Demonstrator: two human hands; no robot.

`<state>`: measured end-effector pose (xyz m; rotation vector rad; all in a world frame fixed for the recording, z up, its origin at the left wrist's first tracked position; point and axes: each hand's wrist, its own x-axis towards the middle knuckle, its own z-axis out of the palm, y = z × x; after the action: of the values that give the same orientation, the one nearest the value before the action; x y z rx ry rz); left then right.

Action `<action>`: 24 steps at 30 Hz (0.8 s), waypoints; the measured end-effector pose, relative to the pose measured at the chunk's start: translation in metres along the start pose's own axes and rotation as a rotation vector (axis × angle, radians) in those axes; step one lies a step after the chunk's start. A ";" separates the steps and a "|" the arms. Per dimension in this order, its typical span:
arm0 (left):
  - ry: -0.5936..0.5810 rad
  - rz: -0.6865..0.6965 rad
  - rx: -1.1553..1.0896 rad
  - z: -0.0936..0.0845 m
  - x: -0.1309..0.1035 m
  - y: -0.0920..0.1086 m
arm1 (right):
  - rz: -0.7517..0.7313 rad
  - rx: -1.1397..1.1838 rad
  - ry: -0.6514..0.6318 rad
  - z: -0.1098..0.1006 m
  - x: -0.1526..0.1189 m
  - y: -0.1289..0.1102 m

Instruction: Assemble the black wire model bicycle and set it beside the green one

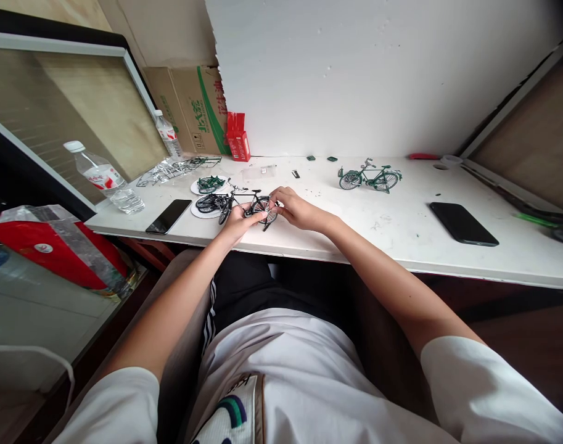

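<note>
A small black model bicycle (pixel 237 198) stands near the table's front edge between my hands. My left hand (pixel 240 223) is closed round its lower frame, the thumb reaching toward the rear wheel (pixel 263 208). With fingers pinched, my right hand (pixel 294 208) touches the rear end of the bicycle; any small part between those fingertips is too small to make out. Just left of the bicycle, black model parts (pixel 209 203) lie on a white round plate (pixel 202 214). Behind that, green parts (pixel 209 183) rest on a second white plate (pixel 196 187).
On the white table (pixel 355 231), a green model bicycle (pixel 369 177) stands at right. Phones lie at left (pixel 169 216) and right (pixel 464 223). Two water bottles (pixel 103 176), a part frame (pixel 184 168), a red box (pixel 238 139) and a cardboard box (pixel 189 102) are at back left.
</note>
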<state>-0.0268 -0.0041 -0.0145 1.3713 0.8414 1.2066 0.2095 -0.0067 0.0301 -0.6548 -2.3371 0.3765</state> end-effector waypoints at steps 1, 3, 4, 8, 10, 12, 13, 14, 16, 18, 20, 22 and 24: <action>0.007 -0.001 0.002 0.000 0.000 0.000 | 0.001 0.002 0.003 0.000 0.000 0.000; 0.015 0.004 -0.001 0.001 0.000 0.000 | 0.008 0.007 0.006 0.001 0.001 0.000; 0.018 0.010 -0.003 0.001 0.000 -0.001 | 0.013 0.009 0.006 0.001 0.001 -0.001; 0.023 0.030 -0.002 0.000 0.001 -0.003 | 0.032 0.038 0.008 0.000 0.002 -0.005; 0.022 0.035 0.001 -0.001 0.002 -0.003 | 0.047 0.088 0.005 -0.002 0.002 -0.007; 0.016 0.040 -0.003 -0.001 0.001 -0.003 | 0.069 0.152 -0.006 -0.005 0.002 -0.010; 0.012 0.042 -0.006 -0.001 0.000 -0.002 | 0.082 0.180 -0.012 -0.006 0.001 -0.011; 0.007 0.044 -0.011 -0.001 0.000 -0.002 | 0.096 0.204 -0.016 -0.007 0.001 -0.012; -0.002 0.048 -0.018 0.000 -0.001 0.000 | 0.131 0.237 -0.010 -0.008 0.001 -0.012; -0.006 0.048 -0.014 0.001 -0.003 0.002 | 0.157 0.256 0.005 -0.009 0.000 -0.011; -0.008 0.046 -0.004 0.002 -0.003 0.004 | 0.169 0.262 0.017 -0.009 -0.001 -0.008; -0.014 0.049 0.001 0.002 -0.004 0.004 | 0.177 0.259 0.024 -0.008 -0.001 -0.006; -0.021 0.054 -0.001 0.003 -0.004 0.004 | 0.190 0.254 0.032 -0.008 -0.001 -0.004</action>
<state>-0.0258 -0.0091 -0.0107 1.4117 0.7931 1.2318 0.2137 -0.0101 0.0374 -0.7529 -2.1543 0.7295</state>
